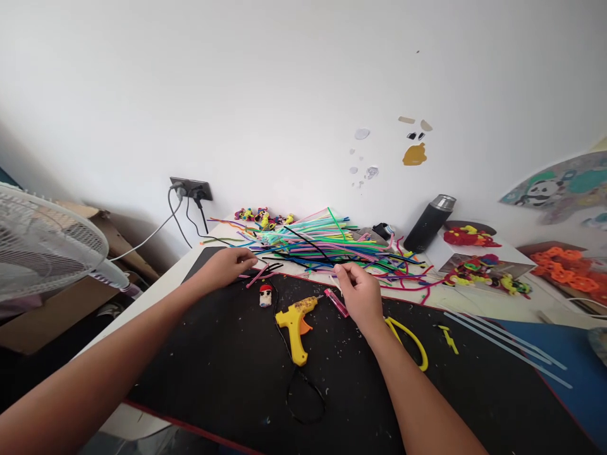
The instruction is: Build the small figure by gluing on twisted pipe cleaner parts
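My left hand (227,268) is over the back left of the black mat (227,366), fingers bent together beside short dark and pink pipe cleaners (258,275). What its fingertips hold, if anything, is too small to tell. My right hand (358,291) pinches a small whitish piece (335,284) near the pile of coloured pipe cleaners (322,243). Below it lies a pink tube (336,303). A yellow glue gun (297,328) rests on the mat between my forearms. Left of the gun is a small white figure with a red cap and dark glasses (265,296).
Yellow-handled scissors (410,341) lie partly under my right forearm. Clear glue sticks (512,344) and a yellow piece (448,340) are at the right. A black flask (429,224) leans at the back. A fan (47,243) stands left, and a cable loops below the gun.
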Tool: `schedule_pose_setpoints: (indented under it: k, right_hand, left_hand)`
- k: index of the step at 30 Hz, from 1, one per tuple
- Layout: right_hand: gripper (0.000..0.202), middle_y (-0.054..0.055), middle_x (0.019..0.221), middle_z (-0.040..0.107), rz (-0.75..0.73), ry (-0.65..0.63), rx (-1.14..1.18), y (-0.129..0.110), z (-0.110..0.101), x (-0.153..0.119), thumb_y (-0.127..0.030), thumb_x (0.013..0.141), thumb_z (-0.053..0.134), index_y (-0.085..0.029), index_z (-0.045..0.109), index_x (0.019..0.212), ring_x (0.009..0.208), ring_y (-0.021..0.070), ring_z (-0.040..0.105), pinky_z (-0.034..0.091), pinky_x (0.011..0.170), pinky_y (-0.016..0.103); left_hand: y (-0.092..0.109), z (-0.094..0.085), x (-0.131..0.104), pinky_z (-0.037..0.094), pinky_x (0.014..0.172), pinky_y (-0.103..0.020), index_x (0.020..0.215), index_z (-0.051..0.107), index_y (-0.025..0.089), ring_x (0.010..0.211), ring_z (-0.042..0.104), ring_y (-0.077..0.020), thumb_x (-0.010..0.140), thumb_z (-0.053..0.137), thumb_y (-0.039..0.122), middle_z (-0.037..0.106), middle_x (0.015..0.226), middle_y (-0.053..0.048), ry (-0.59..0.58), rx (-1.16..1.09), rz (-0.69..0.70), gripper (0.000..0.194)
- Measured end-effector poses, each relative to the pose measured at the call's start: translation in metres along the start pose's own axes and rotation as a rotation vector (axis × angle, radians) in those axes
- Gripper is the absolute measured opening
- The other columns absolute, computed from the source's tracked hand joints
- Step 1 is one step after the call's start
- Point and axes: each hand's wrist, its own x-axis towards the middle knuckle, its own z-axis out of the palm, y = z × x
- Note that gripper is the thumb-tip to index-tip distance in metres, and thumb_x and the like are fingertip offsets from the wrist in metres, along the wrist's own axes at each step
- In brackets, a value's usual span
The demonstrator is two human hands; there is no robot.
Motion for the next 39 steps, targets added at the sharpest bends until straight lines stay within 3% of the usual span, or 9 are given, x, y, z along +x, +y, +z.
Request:
schedule_pose_setpoints:
  k: [6,10,15,26,31,35,39]
  right_hand:
    - [0.039,-0.002,0.058,0.055,-0.045,-0.044,-0.049,0.000,0.003,-0.001,-0.052,0.101,0.054,-0.022,0.069,0.081,0.054,0.0163,0.048,0.034,0.056,0.029]
    - [0.038,-0.003,0.056,0.052,-0.066,-0.070,-0.081,0.001,0.004,-0.002,-0.050,0.102,0.054,-0.022,0.069,0.082,0.053,0.0155,0.047,0.032,0.055,0.029]
    - [0.038,-0.003,0.056,0.052,-0.064,-0.089,-0.100,0.002,0.005,-0.002,-0.050,0.102,0.054,-0.022,0.069,0.081,0.053,0.0155,0.047,0.032,0.055,0.029]
    - [0.039,-0.004,0.055,0.051,-0.062,-0.134,-0.140,0.002,0.007,-0.005,-0.050,0.102,0.053,-0.021,0.072,0.084,0.052,0.0145,0.048,0.030,0.055,0.028]
    - [0.037,-0.002,0.058,0.057,-0.070,-0.168,-0.171,0.002,0.009,-0.006,-0.048,0.103,0.053,-0.021,0.074,0.088,0.055,0.0153,0.053,0.031,0.056,0.028]
    - [0.036,-0.001,0.059,0.060,-0.087,-0.185,-0.179,0.002,0.010,-0.006,-0.046,0.102,0.053,-0.021,0.074,0.087,0.054,0.0156,0.053,0.031,0.056,0.028]
    - [0.035,-0.001,0.059,0.061,-0.099,-0.200,-0.176,0.000,0.009,-0.006,-0.044,0.102,0.053,-0.021,0.075,0.087,0.053,0.0160,0.053,0.031,0.056,0.028]
  left_hand:
    - [0.002,0.028,0.008,0.047,0.070,-0.035,0.077,0.075,0.028,0.077,0.068,-0.0292,0.077,0.071,0.049,0.075,0.077,-0.007,-0.041,0.084,0.088,0.021]
    - [0.003,0.035,0.008,0.047,0.073,-0.037,0.075,0.074,0.027,0.080,0.067,-0.0306,0.080,0.067,0.042,0.074,0.080,-0.009,-0.056,0.122,0.119,0.017]
    - [0.002,0.030,0.004,0.046,0.076,-0.037,0.083,0.079,0.029,0.087,0.070,-0.0300,0.086,0.058,0.035,0.080,0.090,-0.009,-0.107,0.152,0.162,0.022]
    - [-0.003,0.011,-0.005,0.045,0.072,-0.034,0.086,0.077,0.026,0.084,0.067,-0.0274,0.091,0.054,0.044,0.077,0.090,-0.007,-0.105,0.123,0.134,0.029]
    - [0.002,-0.002,-0.002,0.046,0.077,-0.032,0.091,0.078,0.024,0.089,0.065,-0.0252,0.091,0.057,0.062,0.075,0.097,-0.006,0.049,-0.053,0.091,0.043]
    - [0.015,-0.008,-0.004,0.045,0.069,-0.030,0.085,0.074,0.022,0.075,0.061,-0.0213,0.082,0.068,0.070,0.069,0.079,-0.002,0.001,-0.324,-0.059,0.048]
    - [0.031,-0.009,-0.011,0.044,0.067,-0.028,0.079,0.070,0.021,0.070,0.057,-0.0170,0.079,0.079,0.063,0.067,0.074,-0.001,0.018,-0.760,-0.123,0.044]
